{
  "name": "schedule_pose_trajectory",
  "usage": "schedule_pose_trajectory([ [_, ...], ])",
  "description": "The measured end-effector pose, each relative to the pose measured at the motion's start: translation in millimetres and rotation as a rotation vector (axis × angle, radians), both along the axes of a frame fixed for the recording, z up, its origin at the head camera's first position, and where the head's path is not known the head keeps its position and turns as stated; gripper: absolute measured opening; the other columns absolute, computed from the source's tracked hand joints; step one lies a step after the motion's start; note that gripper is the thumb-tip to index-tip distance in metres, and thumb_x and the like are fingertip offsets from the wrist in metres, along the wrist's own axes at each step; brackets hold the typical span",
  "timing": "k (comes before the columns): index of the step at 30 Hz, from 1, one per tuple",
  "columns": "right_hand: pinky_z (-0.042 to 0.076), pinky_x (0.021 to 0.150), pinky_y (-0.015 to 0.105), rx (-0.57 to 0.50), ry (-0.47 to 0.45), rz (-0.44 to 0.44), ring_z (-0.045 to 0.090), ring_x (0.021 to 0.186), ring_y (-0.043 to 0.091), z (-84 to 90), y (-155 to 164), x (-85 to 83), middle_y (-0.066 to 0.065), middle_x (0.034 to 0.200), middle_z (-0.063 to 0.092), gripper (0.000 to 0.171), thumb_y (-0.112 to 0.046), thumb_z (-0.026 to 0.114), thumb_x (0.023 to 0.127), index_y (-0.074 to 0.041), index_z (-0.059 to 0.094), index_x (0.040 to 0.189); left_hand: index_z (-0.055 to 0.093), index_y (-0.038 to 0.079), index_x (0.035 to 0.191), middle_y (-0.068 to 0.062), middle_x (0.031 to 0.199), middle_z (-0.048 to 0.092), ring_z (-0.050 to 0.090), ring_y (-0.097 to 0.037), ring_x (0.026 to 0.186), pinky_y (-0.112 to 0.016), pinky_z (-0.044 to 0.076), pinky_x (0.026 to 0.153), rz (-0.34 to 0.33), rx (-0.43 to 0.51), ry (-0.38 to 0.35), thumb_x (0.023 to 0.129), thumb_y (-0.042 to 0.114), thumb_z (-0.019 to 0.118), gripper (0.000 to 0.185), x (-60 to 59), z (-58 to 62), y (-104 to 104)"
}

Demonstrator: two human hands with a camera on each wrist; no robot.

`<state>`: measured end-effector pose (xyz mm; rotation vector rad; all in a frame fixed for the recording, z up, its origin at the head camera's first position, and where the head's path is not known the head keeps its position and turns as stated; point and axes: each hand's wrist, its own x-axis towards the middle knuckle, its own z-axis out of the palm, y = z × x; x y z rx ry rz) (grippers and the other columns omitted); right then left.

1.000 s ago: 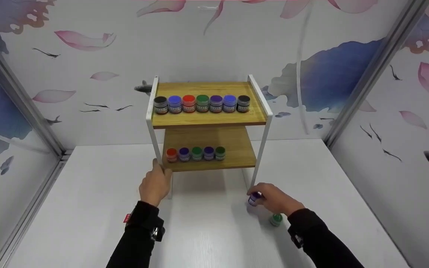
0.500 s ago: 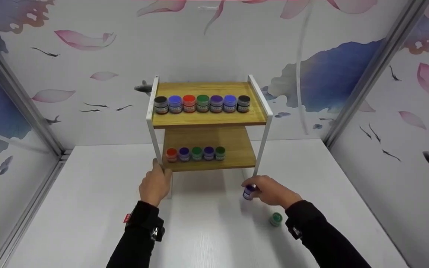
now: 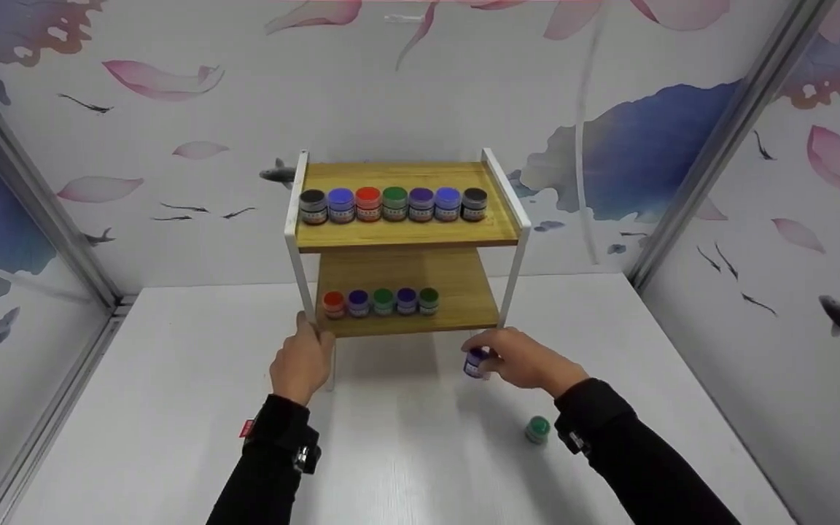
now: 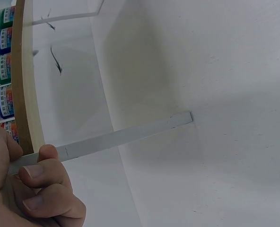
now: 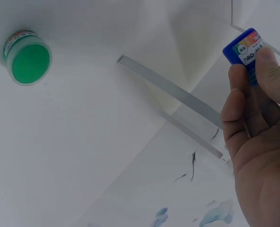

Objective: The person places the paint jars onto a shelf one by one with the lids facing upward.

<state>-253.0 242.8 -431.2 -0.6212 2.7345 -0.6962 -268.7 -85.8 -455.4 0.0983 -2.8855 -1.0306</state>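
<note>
My right hand (image 3: 526, 357) pinches a small paint jar (image 3: 474, 363) with a dark purple-blue lid, lifted beside the rack's right front leg. Its printed label faces the camera in the right wrist view, where thumb and fingers hold the jar (image 5: 244, 49). My left hand (image 3: 302, 364) grips the left front leg of the two-tier rack (image 3: 398, 328) at the lower shelf's corner. In the left wrist view the fingers curl round the white leg (image 4: 126, 137). A green-lidded jar (image 3: 537, 429) stands on the white table, below and right of the right hand.
On the upper wooden shelf (image 3: 391, 235) stands a row of several jars with black, blue, red, green and purple lids. The lower shelf (image 3: 464, 292) bears several more, lined up from its left side. Patterned panels (image 3: 420, 95) enclose the table (image 3: 172, 408) at the back and sides.
My right hand has carried the purple-blue jar up and left, closer to the lower shelf's front right corner. The left hand keeps its grip on the rack leg.
</note>
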Motion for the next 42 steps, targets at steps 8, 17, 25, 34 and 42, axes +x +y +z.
schedule_pose_trajectory([
  [8, 0.048, 0.101, 0.045, -0.025, 0.074, 0.015, 0.063, 0.109, 0.021, 24.0, -9.5, -7.1, 0.006, 0.12, 0.065, 0.037, -0.004, 0.065, 0.091, -0.013, 0.064, 0.126, 0.024, -0.01, 0.148, -0.007, 0.072, 0.056, 0.049, -0.019, 0.056, -0.03, 0.034, 0.046, -0.002, -0.01, -0.014, 0.098, 0.029, 0.036, 0.065, -0.5, 0.6, -0.8],
  [17, 0.046, 0.103, 0.045, 0.001, 0.171, 0.032, 0.06, 0.116, 0.024, 38.7, -24.7, -14.6, 0.009, 0.123, 0.062, 0.04, -0.004, 0.064, 0.091, -0.01, 0.059, 0.13, 0.023, -0.011, 0.148, -0.002, 0.066, 0.048, 0.044, -0.016, 0.054, -0.029, 0.031, 0.045, 0.001, -0.004, -0.018, 0.099, 0.029, 0.037, 0.065, 1.7, -0.8, -0.7],
  [25, 0.049, 0.101, 0.045, 0.131, 0.266, -0.056, 0.061, 0.114, 0.027, 43.9, -35.9, -23.8, 0.014, 0.123, 0.062, 0.039, -0.002, 0.063, 0.092, -0.009, 0.056, 0.129, 0.029, -0.011, 0.146, -0.01, 0.075, 0.06, 0.049, -0.02, 0.057, -0.032, 0.036, 0.047, 0.01, -0.008, 0.016, 0.098, 0.029, 0.039, 0.063, 0.0, 0.5, 1.0],
  [34, 0.051, 0.095, 0.044, 0.14, 0.349, -0.06, 0.063, 0.11, 0.029, 41.2, -41.0, -33.9, 0.016, 0.119, 0.064, 0.032, -0.002, 0.06, 0.093, -0.005, 0.059, 0.125, 0.025, -0.01, 0.148, -0.007, 0.072, 0.056, 0.049, -0.019, 0.057, -0.031, 0.035, 0.046, 0.017, 0.004, -0.012, 0.097, 0.029, 0.038, 0.065, -2.4, -0.7, 0.4],
  [42, 0.051, 0.095, 0.045, 0.154, 0.377, -0.104, 0.062, 0.112, 0.033, 36.2, -47.7, -39.7, 0.019, 0.122, 0.062, 0.036, -0.002, 0.06, 0.093, -0.002, 0.057, 0.129, 0.024, -0.009, 0.149, -0.008, 0.072, 0.058, 0.052, -0.02, 0.057, -0.031, 0.036, 0.047, 0.016, 0.017, -0.024, 0.098, 0.03, 0.038, 0.066, -2.7, -0.3, 0.1],
])
